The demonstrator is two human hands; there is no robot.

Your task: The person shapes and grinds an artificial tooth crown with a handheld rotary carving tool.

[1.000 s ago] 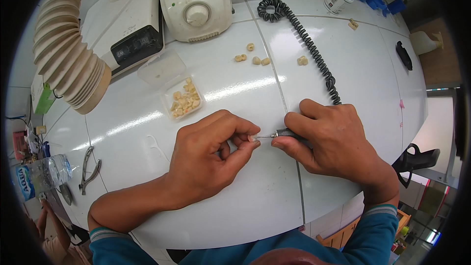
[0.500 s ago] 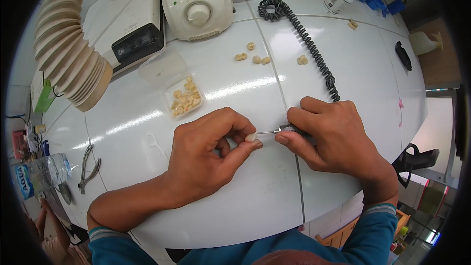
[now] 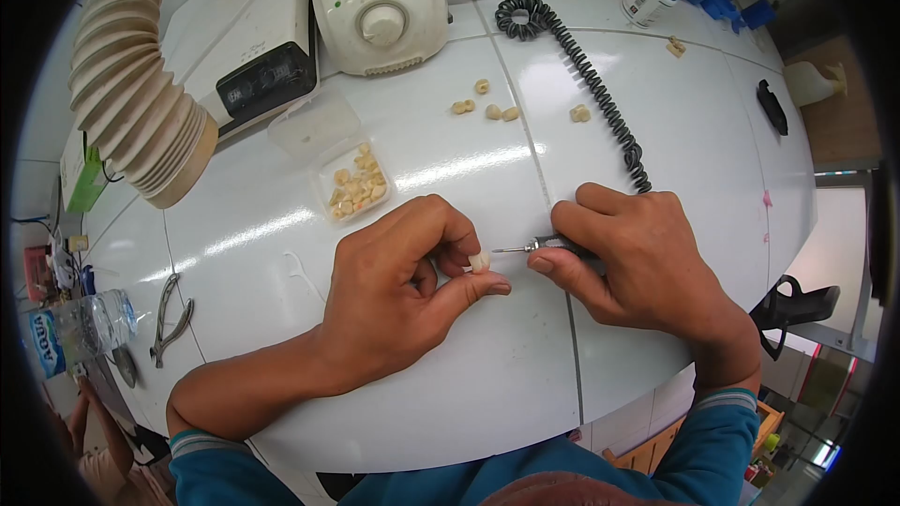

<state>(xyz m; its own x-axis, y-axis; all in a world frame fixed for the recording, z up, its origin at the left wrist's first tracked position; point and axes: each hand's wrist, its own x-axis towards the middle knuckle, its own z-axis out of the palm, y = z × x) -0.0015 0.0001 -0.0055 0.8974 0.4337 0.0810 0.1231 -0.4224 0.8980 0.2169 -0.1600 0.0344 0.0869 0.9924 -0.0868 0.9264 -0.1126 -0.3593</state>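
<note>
1. At the far left, a clear water bottle [image 3: 89, 320] lies on its side, its blue label turned outward.
2. Over the back of the table [image 3: 450, 412] from where I stand, a ribbed cream hose [image 3: 131, 84] curves down, its open end angled toward the tabletop.
3. Below that hose, metal pliers [image 3: 170, 323] lie with their handles apart.
4. Further along, a clear plastic box [image 3: 382, 189] stands with its lid back, holding a heap of yellowish, tooth-like pieces [image 3: 352, 189].
5. Behind it sits a cream control unit [image 3: 375, 0] with a round knob on its front.
6. The left hand [image 3: 389, 286] is pinched narrow, a small pale piece [image 3: 479, 263] held up at its fingertips, above the table.
7. Further back, a few loose pieces [image 3: 493, 112] are scattered on the tabletop.
8. A thin metal bit [image 3: 511, 249] points left at the small pale piece, just beside it with a slight gap.
9. The bit juts from a dark handpiece [image 3: 560, 243], gripped by the closed right hand [image 3: 637, 258].
10. Behind that hand runs a coiled black cord [image 3: 595, 80].
</note>
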